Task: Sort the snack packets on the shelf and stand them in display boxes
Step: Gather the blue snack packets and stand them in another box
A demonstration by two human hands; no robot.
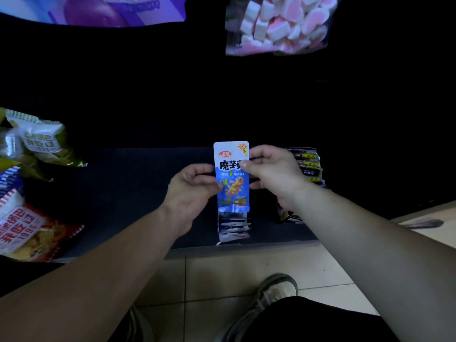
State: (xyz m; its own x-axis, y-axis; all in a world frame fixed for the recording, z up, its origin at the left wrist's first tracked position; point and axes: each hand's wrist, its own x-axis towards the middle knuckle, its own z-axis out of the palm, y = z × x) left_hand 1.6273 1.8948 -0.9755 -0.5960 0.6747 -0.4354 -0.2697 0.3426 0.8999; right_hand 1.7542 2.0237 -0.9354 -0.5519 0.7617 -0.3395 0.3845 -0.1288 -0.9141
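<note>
I hold a blue snack packet upright over the dark shelf. My left hand pinches its left edge near the middle. My right hand pinches its right edge higher up. Directly below the packet stands a display box with several similar blue packets standing in it. A second display box of black and yellow packets stands to the right, partly hidden behind my right hand.
Green and red crisp bags lie at the shelf's left end. A marshmallow bag and a purple bag hang above. Below the shelf's front edge are a tiled floor and my shoe.
</note>
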